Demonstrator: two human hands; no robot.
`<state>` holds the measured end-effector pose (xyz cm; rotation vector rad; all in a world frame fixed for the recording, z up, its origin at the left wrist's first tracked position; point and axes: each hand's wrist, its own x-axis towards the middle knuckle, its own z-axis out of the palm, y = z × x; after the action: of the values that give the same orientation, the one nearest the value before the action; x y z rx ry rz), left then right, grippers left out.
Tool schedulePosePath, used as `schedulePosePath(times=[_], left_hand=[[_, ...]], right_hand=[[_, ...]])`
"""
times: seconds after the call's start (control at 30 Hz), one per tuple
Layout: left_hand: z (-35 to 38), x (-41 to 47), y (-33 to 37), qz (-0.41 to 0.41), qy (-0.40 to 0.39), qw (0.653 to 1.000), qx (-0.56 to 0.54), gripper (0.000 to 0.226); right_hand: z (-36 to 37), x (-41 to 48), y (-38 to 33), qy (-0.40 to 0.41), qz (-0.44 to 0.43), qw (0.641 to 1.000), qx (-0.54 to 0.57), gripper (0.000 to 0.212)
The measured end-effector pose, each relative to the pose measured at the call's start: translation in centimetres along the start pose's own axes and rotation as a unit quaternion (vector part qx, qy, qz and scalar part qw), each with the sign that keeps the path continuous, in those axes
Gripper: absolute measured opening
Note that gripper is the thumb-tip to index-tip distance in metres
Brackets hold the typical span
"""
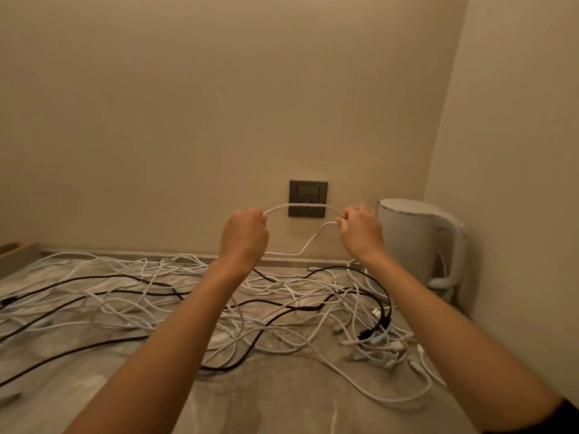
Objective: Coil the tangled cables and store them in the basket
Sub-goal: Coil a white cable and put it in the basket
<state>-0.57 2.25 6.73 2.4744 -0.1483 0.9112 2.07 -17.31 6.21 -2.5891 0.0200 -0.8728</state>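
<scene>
Where the view starts nearest, two bare forearms reach forward over a mottled grey, stone-like surface (282, 402), and a dark sleeve (564, 416) edges the right arm at the lower right corner. Across the middle of the surface sprawls the tangle of cables (150, 296): thin, round, smooth cords in loose overlapping loops, most of them white. Several black strands (94, 346) thread through from the left edge to the right. The cords cross too often to count. On the near right a cluster of small white plugs and connectors (385, 343) lies bunched together.

Farther on, both hands are raised above the tangle. The left hand (242, 236) has its fingers curled round one white cable (297, 205), and the right hand (360, 230) pinches the same cable at its fingertips. Between them the cable bows upward in a shallow arch. A second run drops from the right hand and curves down behind the left hand.

At the far left sits the corner of one grey container (15, 252) with a pale wooden rim; whether it is the basket cannot be told. On the far wall is one dark square socket plate (308, 191). One smooth white kettle (407, 239) with a looped handle stands in the far right corner.
</scene>
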Motion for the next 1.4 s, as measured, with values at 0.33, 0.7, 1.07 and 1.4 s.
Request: schedulePosePath(times=[0.33,0.7,1.07,1.4], left_hand=[[0.5,-0.1,-0.1,0.092,-0.032,0.985,0.143,0.077],[-0.2,0.9,-2.2,0.001,-0.041,0.986,0.161,0.029],[2.6,0.1,-0.6,0.209,-0.071,0.975,0.023,0.023],[6.8,-0.7,-0.3,0.080,-0.109,0.983,-0.121,0.029]], right_hand=[[-0.2,0.5,-1.8,-0.123,-0.117,0.985,0.029,0.031],[-1.4,-1.5,-1.5,-0.271,0.011,0.878,0.394,0.031],[0.8,-1.8,-0.9,-0.341,0.043,0.794,0.501,0.047],[3.2,-4.2,-1.5,-0.464,0.164,0.515,0.701,0.070]])
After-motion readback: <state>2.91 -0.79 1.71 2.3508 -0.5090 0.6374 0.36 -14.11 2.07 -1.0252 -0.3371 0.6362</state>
